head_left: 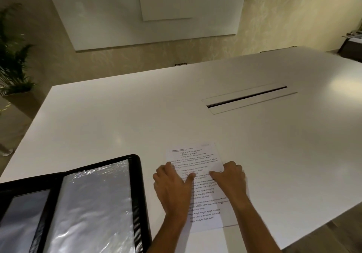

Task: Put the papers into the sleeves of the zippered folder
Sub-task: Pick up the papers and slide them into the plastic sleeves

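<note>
- Lying flat on the white table (137, 119), near its front edge: a printed paper (197, 166) covered in lines of dark text.
- Pressing down on the paper's left side, the left hand (172, 186), palm down, fingers spread apart, thumb stretched toward the middle of the page.
- Resting on the paper's right edge, the right hand (229, 180), fingers curled together over that edge; whether pinching the sheet or only pressing on it, cannot tell.
- Spread open just left of the paper, apart from it: the black zippered folder (137, 174), with shiny clear sleeves (92, 203) facing up.
- Set into the table well beyond the paper: a long cable slot (248, 99).
- Standing far left of the paper, off the table: a potted plant (13, 56).
</note>
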`<action>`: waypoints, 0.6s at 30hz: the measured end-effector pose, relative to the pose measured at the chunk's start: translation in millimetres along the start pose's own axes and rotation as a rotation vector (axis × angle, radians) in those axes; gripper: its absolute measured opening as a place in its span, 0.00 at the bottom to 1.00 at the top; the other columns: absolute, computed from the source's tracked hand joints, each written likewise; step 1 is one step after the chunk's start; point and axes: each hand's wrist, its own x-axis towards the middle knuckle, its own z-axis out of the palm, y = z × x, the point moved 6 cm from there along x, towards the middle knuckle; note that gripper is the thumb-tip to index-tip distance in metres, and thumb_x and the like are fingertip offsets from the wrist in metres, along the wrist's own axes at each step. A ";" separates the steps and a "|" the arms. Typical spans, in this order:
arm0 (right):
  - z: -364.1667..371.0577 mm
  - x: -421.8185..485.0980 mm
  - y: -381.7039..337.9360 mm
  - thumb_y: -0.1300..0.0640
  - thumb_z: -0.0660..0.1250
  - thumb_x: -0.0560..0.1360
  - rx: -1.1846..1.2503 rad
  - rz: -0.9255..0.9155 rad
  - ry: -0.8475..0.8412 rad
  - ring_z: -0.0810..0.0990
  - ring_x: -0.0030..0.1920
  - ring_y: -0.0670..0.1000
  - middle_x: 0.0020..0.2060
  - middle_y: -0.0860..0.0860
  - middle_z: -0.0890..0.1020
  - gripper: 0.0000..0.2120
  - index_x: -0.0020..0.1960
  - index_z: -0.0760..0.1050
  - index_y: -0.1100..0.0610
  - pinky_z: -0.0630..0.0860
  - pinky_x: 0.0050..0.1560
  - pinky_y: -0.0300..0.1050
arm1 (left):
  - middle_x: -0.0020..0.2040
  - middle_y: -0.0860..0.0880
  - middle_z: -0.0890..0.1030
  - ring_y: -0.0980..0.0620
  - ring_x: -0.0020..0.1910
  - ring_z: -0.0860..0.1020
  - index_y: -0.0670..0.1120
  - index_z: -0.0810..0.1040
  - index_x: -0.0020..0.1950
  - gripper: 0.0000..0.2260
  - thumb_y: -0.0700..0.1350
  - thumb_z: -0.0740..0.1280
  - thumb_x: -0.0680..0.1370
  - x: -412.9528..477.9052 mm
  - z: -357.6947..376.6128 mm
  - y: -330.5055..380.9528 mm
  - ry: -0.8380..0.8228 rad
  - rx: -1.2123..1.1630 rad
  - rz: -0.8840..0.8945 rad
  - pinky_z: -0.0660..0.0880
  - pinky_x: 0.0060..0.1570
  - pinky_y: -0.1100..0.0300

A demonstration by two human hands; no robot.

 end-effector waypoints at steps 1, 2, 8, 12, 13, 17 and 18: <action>-0.7 1.7 -0.5 0.46 0.78 0.76 0.008 0.004 -0.008 0.74 0.69 0.61 0.66 0.58 0.77 0.28 0.68 0.74 0.60 0.75 0.69 0.55 | 0.59 0.41 0.81 0.41 0.54 0.78 0.44 0.74 0.68 0.43 0.72 0.80 0.66 0.3 0.3 -1.1 0.005 -0.011 -0.002 0.80 0.49 0.47; -1.3 2.9 -1.7 0.47 0.78 0.76 0.014 0.006 -0.011 0.75 0.69 0.62 0.66 0.58 0.77 0.29 0.69 0.73 0.60 0.76 0.69 0.56 | 0.59 0.41 0.81 0.41 0.55 0.78 0.44 0.74 0.68 0.43 0.72 0.80 0.66 0.4 0.3 -1.4 0.011 -0.016 -0.002 0.80 0.49 0.47; -1.8 7.3 -7.4 0.48 0.80 0.75 0.024 0.000 -0.031 0.79 0.67 0.65 0.66 0.60 0.80 0.32 0.69 0.68 0.62 0.79 0.67 0.60 | 0.61 0.41 0.81 0.42 0.56 0.78 0.44 0.74 0.69 0.44 0.73 0.79 0.67 0.2 1.2 -3.6 0.028 -0.017 -0.007 0.80 0.51 0.47; -2.4 10.8 -7.7 0.49 0.81 0.75 0.135 0.004 -0.060 0.83 0.62 0.62 0.62 0.57 0.82 0.30 0.66 0.70 0.60 0.82 0.57 0.54 | 0.60 0.41 0.80 0.42 0.56 0.78 0.43 0.75 0.69 0.43 0.75 0.77 0.68 -0.5 2.6 -4.2 0.044 -0.003 0.008 0.80 0.50 0.47; -2.9 11.6 -8.0 0.51 0.82 0.74 0.216 -0.001 -0.053 0.85 0.57 0.59 0.59 0.56 0.83 0.27 0.64 0.71 0.59 0.82 0.50 0.50 | 0.60 0.41 0.80 0.42 0.56 0.78 0.43 0.75 0.69 0.43 0.75 0.77 0.68 -0.6 2.4 -4.3 0.052 0.000 0.013 0.80 0.49 0.47; -4.6 12.0 -1.7 0.62 0.83 0.73 0.546 0.037 -0.055 0.88 0.43 0.53 0.52 0.56 0.87 0.21 0.58 0.75 0.57 0.79 0.35 0.43 | 0.59 0.42 0.80 0.43 0.55 0.78 0.44 0.74 0.68 0.44 0.76 0.76 0.68 0.1 1.9 -5.9 0.068 -0.001 0.014 0.80 0.48 0.47; -5.0 12.0 3.1 0.64 0.83 0.73 0.627 0.070 -0.077 0.89 0.43 0.55 0.51 0.57 0.87 0.22 0.59 0.74 0.58 0.81 0.36 0.44 | 0.59 0.42 0.80 0.43 0.55 0.78 0.44 0.74 0.68 0.44 0.76 0.76 0.67 0.1 2.2 -6.2 0.067 -0.006 0.013 0.80 0.48 0.47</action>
